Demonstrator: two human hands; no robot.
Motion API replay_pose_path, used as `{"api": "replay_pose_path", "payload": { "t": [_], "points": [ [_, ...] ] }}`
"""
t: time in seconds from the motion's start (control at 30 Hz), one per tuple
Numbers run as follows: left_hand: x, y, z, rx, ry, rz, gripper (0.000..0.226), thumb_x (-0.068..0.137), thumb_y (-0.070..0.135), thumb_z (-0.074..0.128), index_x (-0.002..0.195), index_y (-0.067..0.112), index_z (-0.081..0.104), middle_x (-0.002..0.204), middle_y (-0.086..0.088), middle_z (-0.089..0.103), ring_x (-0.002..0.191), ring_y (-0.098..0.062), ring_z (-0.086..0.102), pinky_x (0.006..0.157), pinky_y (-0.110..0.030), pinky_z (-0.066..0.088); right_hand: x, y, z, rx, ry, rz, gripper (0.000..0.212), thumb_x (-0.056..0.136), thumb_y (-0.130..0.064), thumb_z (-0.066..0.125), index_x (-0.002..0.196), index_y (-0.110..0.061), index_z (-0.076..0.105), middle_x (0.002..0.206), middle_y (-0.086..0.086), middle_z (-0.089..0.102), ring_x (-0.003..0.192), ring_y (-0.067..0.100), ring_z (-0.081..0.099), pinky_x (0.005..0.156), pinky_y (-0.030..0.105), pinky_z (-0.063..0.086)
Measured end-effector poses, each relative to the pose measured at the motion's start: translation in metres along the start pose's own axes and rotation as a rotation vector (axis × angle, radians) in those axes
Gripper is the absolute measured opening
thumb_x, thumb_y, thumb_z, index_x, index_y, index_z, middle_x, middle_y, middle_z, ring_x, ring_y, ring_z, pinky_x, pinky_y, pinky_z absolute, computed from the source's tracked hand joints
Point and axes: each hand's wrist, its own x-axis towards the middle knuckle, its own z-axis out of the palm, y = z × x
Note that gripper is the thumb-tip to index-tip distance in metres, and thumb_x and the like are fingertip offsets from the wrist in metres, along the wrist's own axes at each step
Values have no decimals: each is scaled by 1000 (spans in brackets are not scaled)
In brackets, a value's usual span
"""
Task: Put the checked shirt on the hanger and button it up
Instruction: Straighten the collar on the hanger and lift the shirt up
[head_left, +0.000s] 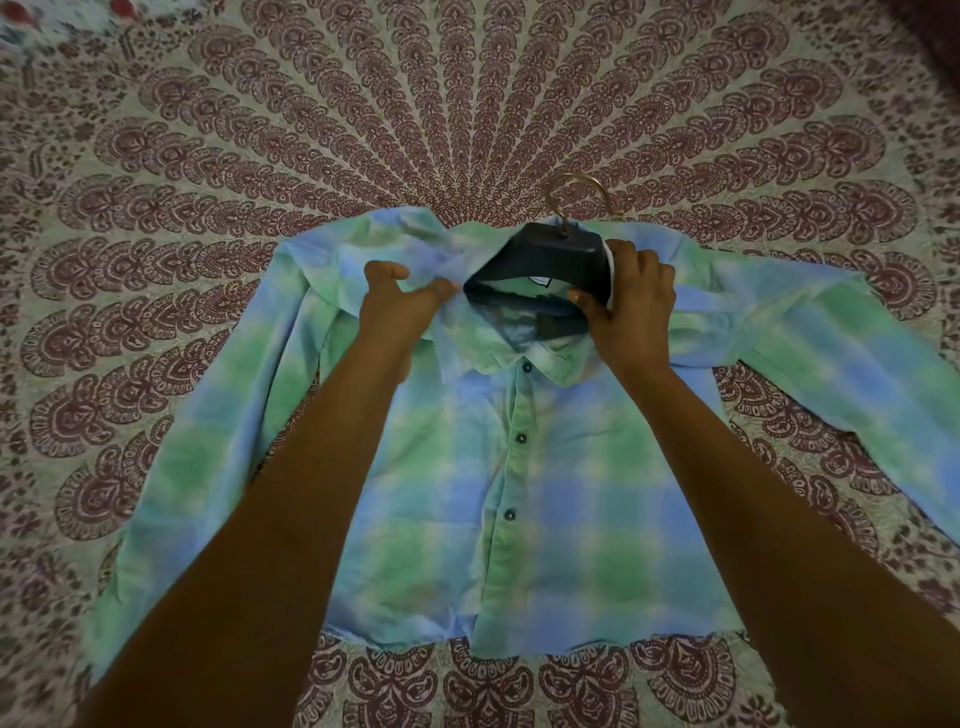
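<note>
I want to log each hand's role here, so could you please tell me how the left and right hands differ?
The left hand pinches only the checked shirt at its collar, while the right hand wraps the dark hanger. The left hand sits lower on the shoulder fabric; the right is beside the hanger's neck. Both are closed at the collar.

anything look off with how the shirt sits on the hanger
Yes. The shirt is bunched at the left shoulder, where the left hand grips the cloth; the dark hanger, held by the right hand, is bare at the collar.

A maroon-and-cream mandala-printed bedspread (467, 104) is covering the whole surface, its petal rings radiating outward under dim light.
</note>
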Motion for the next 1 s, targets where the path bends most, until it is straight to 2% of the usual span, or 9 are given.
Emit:
{"api": "replay_pose_path", "payload": {
  "t": [0.17,0.27,0.37,0.5,0.6,0.7,0.77,0.9,1.0],
  "points": [
    [-3,-28,21,-91,57,-29,45,76,15,71,108,18,39,120,-17,51,96,-29,54,75,-35,43,0,0,-3,-21,-11,20,51,84,-32,62,126,-6,47,116,24,50,107,41,44,80,43,35],
    [3,-38,21,-119,131,27,2,86,8,58,87,9,57,85,-19,59,69,-23,49,60,-27,36,0,2,-4,-32,-21,25,52,85,-33,61,127,-7,45,118,24,49,108,41,43,81,43,35],
    [7,-43,12,-132,121,111,27,93,13,48,66,12,44,61,-2,34,57,-12,30,53,-24,29,-1,4,-4,-44,-28,31,52,85,-33,60,128,-9,44,120,23,48,110,39,43,82,43,35],
    [8,-38,1,-343,-114,74,15,95,13,42,99,16,56,93,-7,60,88,-21,56,84,-35,47,-3,5,-6,-28,-15,27,53,85,-33,61,128,-7,45,118,24,50,108,41,44,82,44,35],
    [10,-41,0,-603,-244,-3,23,98,9,35,114,13,50,95,-2,64,86,-17,61,84,-35,50,1,8,-11,-10,-13,35,54,85,-33,61,128,-5,45,119,25,49,108,42,44,82,45,36],
    [8,-48,4,-139,-206,-42,24,94,16,48,117,20,44,102,-4,54,83,-15,52,69,-25,44,2,12,-13,-20,-35,8,56,84,-39,59,127,-6,45,117,25,50,106,42,44,79,44,35],
    [13,-59,6,148,-66,30,36,86,10,58,117,18,43,102,-7,51,84,-18,50,70,-25,42,0,13,-13,-40,-47,4,55,84,-37,61,128,-6,45,117,24,50,107,41,44,80,44,35],
    [15,-48,-1,163,208,378,38,77,0,63,112,11,54,105,-4,56,90,-16,52,77,-28,44,-1,14,-11,-70,-34,20,53,83,-33,63,126,-8,46,117,22,54,108,40,46,81,43,36],
    [21,-32,-1,315,22,720,53,73,5,71,122,11,53,118,4,50,108,-13,46,88,-20,38,-2,15,-10,-80,-47,22,53,82,-35,63,125,-10,49,112,20,59,107,39,49,83,42,37]
  ]
}}
